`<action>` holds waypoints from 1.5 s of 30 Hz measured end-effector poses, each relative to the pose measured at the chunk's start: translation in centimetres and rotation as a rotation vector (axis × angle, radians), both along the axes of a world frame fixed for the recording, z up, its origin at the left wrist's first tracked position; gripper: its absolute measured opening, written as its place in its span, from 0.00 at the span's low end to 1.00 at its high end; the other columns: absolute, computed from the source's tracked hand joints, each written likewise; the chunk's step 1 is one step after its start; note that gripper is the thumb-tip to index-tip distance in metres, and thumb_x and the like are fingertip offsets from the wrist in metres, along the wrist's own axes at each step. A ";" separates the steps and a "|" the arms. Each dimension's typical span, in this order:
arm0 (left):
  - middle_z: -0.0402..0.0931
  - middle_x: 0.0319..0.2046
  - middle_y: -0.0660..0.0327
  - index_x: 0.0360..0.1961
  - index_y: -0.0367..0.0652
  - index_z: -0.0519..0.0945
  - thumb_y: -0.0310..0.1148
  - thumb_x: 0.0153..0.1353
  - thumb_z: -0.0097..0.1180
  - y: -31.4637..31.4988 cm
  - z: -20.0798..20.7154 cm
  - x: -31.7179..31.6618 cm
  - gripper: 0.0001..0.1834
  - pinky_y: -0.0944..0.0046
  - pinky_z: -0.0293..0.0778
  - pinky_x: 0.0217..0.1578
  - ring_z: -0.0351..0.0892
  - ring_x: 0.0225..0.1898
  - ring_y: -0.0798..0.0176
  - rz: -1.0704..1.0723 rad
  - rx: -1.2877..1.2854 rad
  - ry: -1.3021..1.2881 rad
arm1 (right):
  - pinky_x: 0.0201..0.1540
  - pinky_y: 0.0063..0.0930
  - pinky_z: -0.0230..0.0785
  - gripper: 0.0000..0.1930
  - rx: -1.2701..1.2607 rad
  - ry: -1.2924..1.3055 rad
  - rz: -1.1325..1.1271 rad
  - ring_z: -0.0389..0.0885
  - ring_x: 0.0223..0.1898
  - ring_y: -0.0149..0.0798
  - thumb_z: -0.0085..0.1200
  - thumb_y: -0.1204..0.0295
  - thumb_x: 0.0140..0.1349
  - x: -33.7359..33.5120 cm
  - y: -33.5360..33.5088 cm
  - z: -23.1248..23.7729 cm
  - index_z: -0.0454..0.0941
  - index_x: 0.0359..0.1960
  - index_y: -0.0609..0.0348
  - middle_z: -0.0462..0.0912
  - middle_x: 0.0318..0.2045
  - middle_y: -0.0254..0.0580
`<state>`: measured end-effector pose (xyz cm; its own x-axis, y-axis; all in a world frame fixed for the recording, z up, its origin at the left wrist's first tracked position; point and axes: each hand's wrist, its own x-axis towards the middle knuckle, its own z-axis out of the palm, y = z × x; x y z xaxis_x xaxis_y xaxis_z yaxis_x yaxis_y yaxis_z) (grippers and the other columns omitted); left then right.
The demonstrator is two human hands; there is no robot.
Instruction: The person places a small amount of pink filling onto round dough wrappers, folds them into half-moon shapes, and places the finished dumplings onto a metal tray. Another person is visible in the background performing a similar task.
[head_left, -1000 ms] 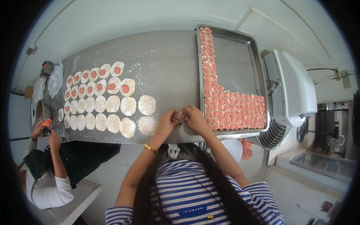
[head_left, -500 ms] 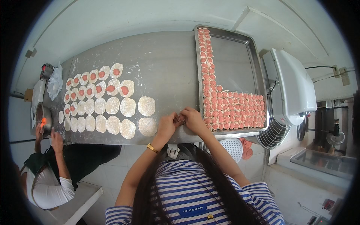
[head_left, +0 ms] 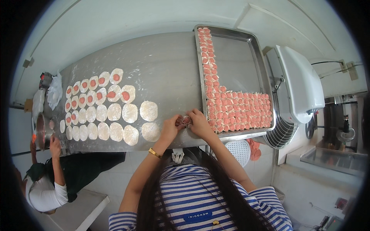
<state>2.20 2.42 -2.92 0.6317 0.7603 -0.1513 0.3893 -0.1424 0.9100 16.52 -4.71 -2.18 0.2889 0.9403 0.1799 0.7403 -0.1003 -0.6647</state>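
Note:
Near the table's front edge, my left hand (head_left: 171,128) and my right hand (head_left: 199,124) meet with fingertips closed round a small open-topped dumpling (head_left: 186,120). Pink filling shows at its top, ringed by pale dough. To the left lie rows of floury round wrappers (head_left: 129,113); the two far rows carry blobs of pink meat filling (head_left: 125,96), while most in the near rows are bare. Just right of my hands sits a large metal tray (head_left: 204,77), with finished dumplings (head_left: 239,111) packed along its left side and near end.
A co-worker (head_left: 50,184) stands at the left end of the steel table (head_left: 162,69), hands by a metal pot (head_left: 43,125). Beyond the tray is a white appliance (head_left: 295,86) above a wire rack (head_left: 283,134). A white perforated basket (head_left: 237,152) is below the table edge.
My fingers have shifted round the dumpling, showing more of its top. The co-worker's hands have moved by the pot, and a lump of filling now shows there. The view has shifted slightly.

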 end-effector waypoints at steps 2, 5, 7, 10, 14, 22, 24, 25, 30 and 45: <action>0.80 0.28 0.52 0.35 0.36 0.76 0.24 0.49 0.64 0.0 0.1 0.2 0.12 0.62 0.76 0.33 0.83 0.31 0.55 -0.002 0.065 0.023 | 0.40 0.44 0.70 0.11 -0.109 0.062 0.013 0.76 0.38 0.55 0.50 0.83 0.46 -0.1 0.1 0.0 0.77 0.34 0.62 0.76 0.34 0.50; 0.81 0.28 0.53 0.36 0.36 0.77 0.25 0.48 0.64 0.2 0.8 0.6 0.13 0.63 0.76 0.34 0.83 0.31 0.57 -0.023 0.099 0.095 | 0.41 0.45 0.69 0.11 -0.152 0.150 0.054 0.76 0.40 0.55 0.50 0.83 0.46 0.2 0.4 0.3 0.77 0.34 0.63 0.75 0.35 0.50; 0.80 0.27 0.53 0.36 0.37 0.77 0.25 0.48 0.64 0.5 1.0 0.7 0.13 0.63 0.76 0.34 0.83 0.30 0.58 -0.041 0.113 0.126 | 0.41 0.45 0.69 0.10 -0.080 0.141 0.055 0.76 0.40 0.55 0.50 0.82 0.46 0.2 0.5 0.3 0.77 0.32 0.62 0.75 0.34 0.49; 0.79 0.25 0.53 0.34 0.38 0.76 0.25 0.49 0.64 0.7 0.9 0.6 0.11 0.63 0.75 0.32 0.82 0.29 0.56 -0.042 0.146 0.090 | 0.41 0.44 0.69 0.09 -0.009 0.061 0.005 0.76 0.39 0.54 0.49 0.82 0.47 -0.1 0.3 0.2 0.77 0.31 0.62 0.75 0.34 0.48; 0.80 0.26 0.54 0.36 0.38 0.77 0.25 0.48 0.65 0.9 0.7 0.7 0.13 0.63 0.75 0.33 0.82 0.30 0.58 -0.040 0.109 0.051 | 0.42 0.43 0.69 0.12 -0.126 0.098 0.008 0.76 0.39 0.55 0.50 0.83 0.47 -0.1 0.2 -0.1 0.77 0.35 0.62 0.75 0.35 0.49; 0.80 0.28 0.54 0.37 0.37 0.76 0.23 0.49 0.63 1.4 -0.2 0.7 0.13 0.63 0.76 0.34 0.83 0.31 0.59 -0.059 0.074 0.003 | 0.39 0.43 0.70 0.11 -0.005 0.030 -0.049 0.76 0.37 0.55 0.49 0.82 0.48 -0.3 0.3 -0.2 0.77 0.35 0.61 0.75 0.34 0.50; 0.80 0.28 0.52 0.37 0.37 0.75 0.23 0.48 0.64 1.5 -0.2 0.9 0.14 0.63 0.76 0.33 0.82 0.31 0.56 -0.061 0.121 -0.015 | 0.40 0.43 0.70 0.11 -0.133 0.081 -0.064 0.76 0.38 0.55 0.50 0.82 0.48 -0.4 0.4 -0.6 0.77 0.35 0.61 0.75 0.34 0.50; 0.80 0.28 0.52 0.37 0.37 0.75 0.23 0.48 0.64 1.6 -0.1 1.0 0.14 0.62 0.76 0.33 0.82 0.31 0.55 -0.072 0.122 0.004 | 0.41 0.43 0.69 0.12 -0.129 0.099 -0.050 0.75 0.39 0.55 0.50 0.82 0.48 -0.3 0.4 -0.6 0.77 0.36 0.61 0.75 0.34 0.50; 0.80 0.29 0.52 0.37 0.37 0.75 0.22 0.47 0.63 2.0 0.2 1.0 0.14 0.61 0.76 0.33 0.82 0.31 0.54 -0.121 0.155 0.032 | 0.40 0.44 0.69 0.09 -0.009 0.099 -0.008 0.76 0.38 0.56 0.51 0.81 0.48 0.1 0.7 0.3 0.76 0.34 0.62 0.74 0.33 0.50; 0.79 0.35 0.51 0.39 0.37 0.77 0.22 0.49 0.62 3.0 -0.1 0.8 0.14 0.61 0.76 0.36 0.81 0.35 0.53 -0.161 0.263 0.000 | 0.41 0.44 0.69 0.10 -0.239 0.056 -0.069 0.76 0.39 0.55 0.51 0.81 0.48 0.0 1.1 0.8 0.77 0.35 0.63 0.75 0.34 0.51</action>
<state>3.05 5.39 -3.04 0.7472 0.6636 0.0375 0.3430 -0.4333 0.8334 16.52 -3.62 -1.36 0.3574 0.9318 -0.0632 0.6888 -0.3087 -0.6559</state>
